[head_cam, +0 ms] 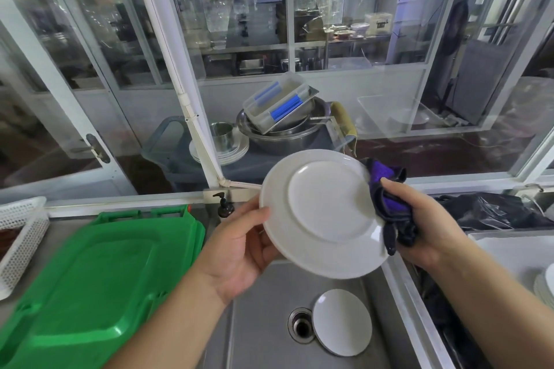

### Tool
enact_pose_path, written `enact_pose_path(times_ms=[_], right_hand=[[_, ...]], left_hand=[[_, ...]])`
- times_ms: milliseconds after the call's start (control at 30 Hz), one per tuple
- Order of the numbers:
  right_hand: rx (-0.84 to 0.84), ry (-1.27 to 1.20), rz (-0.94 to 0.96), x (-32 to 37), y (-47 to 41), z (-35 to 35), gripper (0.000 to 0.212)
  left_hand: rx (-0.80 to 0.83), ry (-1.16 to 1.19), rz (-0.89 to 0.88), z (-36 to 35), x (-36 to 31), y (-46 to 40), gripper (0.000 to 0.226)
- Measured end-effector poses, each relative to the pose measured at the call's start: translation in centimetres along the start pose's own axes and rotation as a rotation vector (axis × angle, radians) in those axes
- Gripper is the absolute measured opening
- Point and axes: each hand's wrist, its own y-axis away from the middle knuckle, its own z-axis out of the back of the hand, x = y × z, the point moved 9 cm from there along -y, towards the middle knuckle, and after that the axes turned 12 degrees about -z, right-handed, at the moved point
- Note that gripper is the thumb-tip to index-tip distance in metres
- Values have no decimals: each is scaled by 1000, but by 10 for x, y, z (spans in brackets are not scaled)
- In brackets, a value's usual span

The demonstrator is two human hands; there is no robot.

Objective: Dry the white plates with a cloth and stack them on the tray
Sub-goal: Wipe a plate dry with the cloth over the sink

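Head view: plate (322,210) between hands.

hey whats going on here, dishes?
A person is drying dishes over a steel sink. The left hand grips a white plate by its rim, underside facing the camera, while the right hand holds a purple cloth bunched against the plate's right edge. A smaller white plate lies in the sink beside the drain. A green tray sits on the counter to the left.
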Motion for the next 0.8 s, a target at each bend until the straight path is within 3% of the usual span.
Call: enact_pose_path(times_ms=[267, 400, 700, 800], right_hand=[[-26, -111, -10, -21, -3, -6, 30], [-87, -221, 49, -45, -8, 1, 42], [-135, -389, 37, -80, -6, 13, 54], [-138, -342, 57, -61, -3, 18, 41]], left_hand=[[-118, 42, -146, -1, 2, 5, 36], [-165, 58, -187, -8, 11, 11, 33], [-156, 59, -99, -17, 47, 31, 50], [-113, 95, -27, -14, 44, 26, 47]])
